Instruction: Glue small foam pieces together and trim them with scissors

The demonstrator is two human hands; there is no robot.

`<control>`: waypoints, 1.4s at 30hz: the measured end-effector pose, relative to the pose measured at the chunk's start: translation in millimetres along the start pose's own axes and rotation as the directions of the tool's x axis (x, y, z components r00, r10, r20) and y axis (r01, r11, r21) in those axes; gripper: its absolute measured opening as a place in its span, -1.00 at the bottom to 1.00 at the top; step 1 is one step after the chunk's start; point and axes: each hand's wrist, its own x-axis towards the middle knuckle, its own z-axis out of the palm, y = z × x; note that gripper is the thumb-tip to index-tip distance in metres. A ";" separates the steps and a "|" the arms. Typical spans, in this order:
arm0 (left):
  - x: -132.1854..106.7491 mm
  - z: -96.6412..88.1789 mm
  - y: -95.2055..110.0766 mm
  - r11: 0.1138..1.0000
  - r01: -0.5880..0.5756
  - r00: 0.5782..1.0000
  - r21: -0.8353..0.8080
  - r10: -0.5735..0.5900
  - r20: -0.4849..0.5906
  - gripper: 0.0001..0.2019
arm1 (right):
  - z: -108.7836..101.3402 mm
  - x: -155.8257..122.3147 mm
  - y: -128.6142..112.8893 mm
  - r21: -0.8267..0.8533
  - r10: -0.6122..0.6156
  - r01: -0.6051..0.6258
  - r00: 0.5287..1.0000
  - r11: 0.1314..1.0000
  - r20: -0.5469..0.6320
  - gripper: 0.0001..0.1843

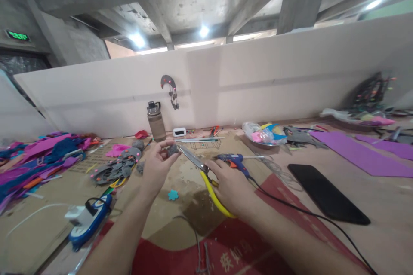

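Note:
My left hand [158, 163] is raised over the table, with its fingertips pinched on a small grey felt piece [173, 150]. My right hand [229, 182] grips yellow-handled scissors [206, 178]. Their metal blades are slightly parted and point up-left at the grey piece, almost touching it. A small teal flower cut-out [173, 194] lies on the table below my hands.
A blue glue gun [235, 161] with a black cable lies behind my right hand. A black phone-like slab [327, 193], purple foam sheets [361, 154], a bottle [156, 122], grey felt shapes [118, 167], coloured scraps [38, 159] and a blue-white power strip [87, 219] surround them.

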 end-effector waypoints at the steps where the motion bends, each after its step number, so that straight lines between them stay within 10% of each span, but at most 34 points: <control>1: 0.5 -0.4 -1.4 1.000 0.007 1.000 -0.005 -0.007 -0.007 -0.60 | 1.1 0.2 0.4 -0.010 -0.008 0.008 1.000 1.000 -0.003 -0.57; 14: -6.1 -5.9 -12.0 0.998 0.060 0.998 -0.005 -0.060 -0.025 -0.62 | 10.7 -3.4 -3.0 -0.233 -0.032 0.022 0.999 0.972 -0.041 -0.62; 32: -6.4 -6.9 -14.6 0.952 0.141 0.989 -0.272 -0.145 0.007 -0.60 | 9.0 -1.4 -1.3 -0.083 0.010 -0.009 1.000 0.996 0.011 -0.61; 42: -5.5 -9.2 -21.0 0.995 0.059 0.995 -0.086 -0.065 -0.070 -0.62 | 7.4 -2.9 -1.8 -0.091 0.015 -0.013 1.000 0.996 0.026 -0.59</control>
